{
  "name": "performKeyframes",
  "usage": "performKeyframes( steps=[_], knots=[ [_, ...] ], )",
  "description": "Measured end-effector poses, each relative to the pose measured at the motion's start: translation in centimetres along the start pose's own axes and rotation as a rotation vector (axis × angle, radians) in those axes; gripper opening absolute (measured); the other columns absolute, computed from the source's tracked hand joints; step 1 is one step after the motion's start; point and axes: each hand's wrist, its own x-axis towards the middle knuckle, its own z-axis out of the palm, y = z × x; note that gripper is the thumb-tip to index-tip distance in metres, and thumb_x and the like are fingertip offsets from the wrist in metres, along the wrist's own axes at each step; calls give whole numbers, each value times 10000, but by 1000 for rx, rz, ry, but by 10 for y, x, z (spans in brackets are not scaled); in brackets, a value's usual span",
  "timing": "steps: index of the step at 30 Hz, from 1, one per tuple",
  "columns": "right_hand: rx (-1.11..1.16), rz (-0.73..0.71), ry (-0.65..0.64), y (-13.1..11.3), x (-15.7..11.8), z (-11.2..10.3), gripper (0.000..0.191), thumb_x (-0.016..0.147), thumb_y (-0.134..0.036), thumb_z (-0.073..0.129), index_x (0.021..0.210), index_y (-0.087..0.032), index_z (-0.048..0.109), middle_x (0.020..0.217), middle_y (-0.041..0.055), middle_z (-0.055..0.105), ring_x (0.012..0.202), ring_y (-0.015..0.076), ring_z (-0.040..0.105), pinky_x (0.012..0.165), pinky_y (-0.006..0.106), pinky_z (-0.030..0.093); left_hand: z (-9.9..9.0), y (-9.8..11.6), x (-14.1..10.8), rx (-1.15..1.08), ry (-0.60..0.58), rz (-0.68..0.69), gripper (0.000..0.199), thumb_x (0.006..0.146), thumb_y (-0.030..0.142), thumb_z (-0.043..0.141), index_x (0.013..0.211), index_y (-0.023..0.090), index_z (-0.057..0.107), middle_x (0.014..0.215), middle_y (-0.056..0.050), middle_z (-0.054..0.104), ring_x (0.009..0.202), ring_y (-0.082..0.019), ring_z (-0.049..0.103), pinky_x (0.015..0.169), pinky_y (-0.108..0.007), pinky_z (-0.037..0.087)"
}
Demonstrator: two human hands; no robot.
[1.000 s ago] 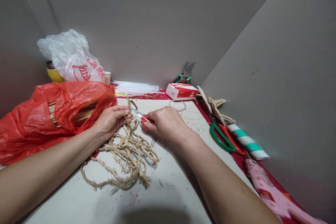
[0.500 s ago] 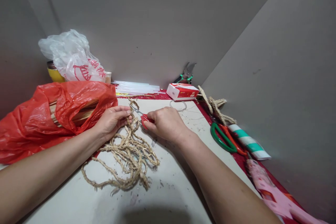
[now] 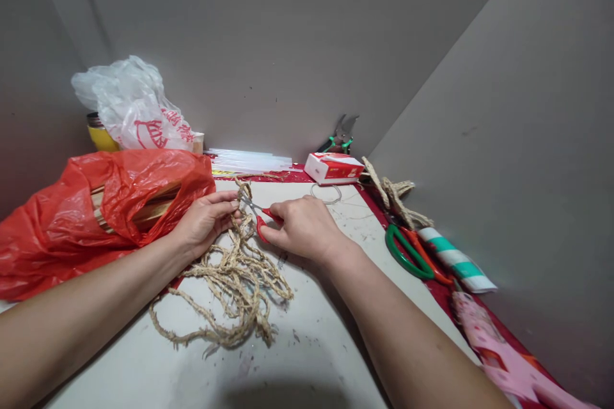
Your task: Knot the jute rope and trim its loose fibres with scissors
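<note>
My left hand (image 3: 206,220) is closed, pinching a strand of braided straw rope (image 3: 240,268) between thumb and fingers. The rest of the rope lies in a loose, tangled heap on the white tabletop below. In my right hand (image 3: 304,227) is a small pair of scissors (image 3: 261,212) with red handles. Their blades are spread apart and point left, at the rope just beside my left fingertips. Whether the rope lies between the blades is too small to tell.
A red plastic bag (image 3: 52,223) with wooden strips fills the left. Behind stand a white plastic bag (image 3: 144,112), clear sticks (image 3: 249,161), a red-white box (image 3: 333,168) and pruning shears (image 3: 343,131). Green-handled scissors (image 3: 407,252), a striped roll (image 3: 458,259) and a pink glue gun (image 3: 499,351) lie right.
The scissors in my right hand have gone from nearly closed to spread, their handles further apart. My left hand keeps its pinch on the rope in almost the same place.
</note>
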Motion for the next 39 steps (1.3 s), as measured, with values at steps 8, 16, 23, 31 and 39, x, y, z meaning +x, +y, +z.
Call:
performKeyframes(
  steps=[8,16,23,31,39],
  knots=[
    [-92,39,-30,-8,0,-9,387,823,-484,481,805,-170,707,735,113,708,691,213,622,669,315,341,3,0,-1,41,56,15,189,656,13,653,825,99,652,644,-33,652,537,-95,596,556,-198,504],
    [-51,22,-4,-2,2,-4,350,868,-389,440,748,-211,715,699,62,706,606,174,587,579,287,291,3,0,0,33,70,16,198,654,10,639,832,95,656,614,-27,641,511,-90,582,532,-191,496],
    [6,70,0,-3,1,-2,346,811,-456,489,726,-196,701,645,61,679,592,169,566,543,280,260,2,1,-1,13,61,6,226,674,-4,611,875,93,648,622,-22,627,523,-87,581,532,-185,497],
    [23,83,-7,2,4,2,326,853,-396,458,754,-210,707,691,62,698,598,165,567,540,287,240,0,2,1,-16,-2,-27,269,717,-28,566,944,90,647,652,-23,623,534,-82,586,537,-180,508],
    [125,115,52,7,5,9,321,831,-413,485,677,-201,670,606,33,647,537,137,503,512,276,222,-1,2,2,-28,-28,-32,290,748,-16,565,1000,106,639,682,-20,628,557,-75,599,555,-175,529]
  ],
)
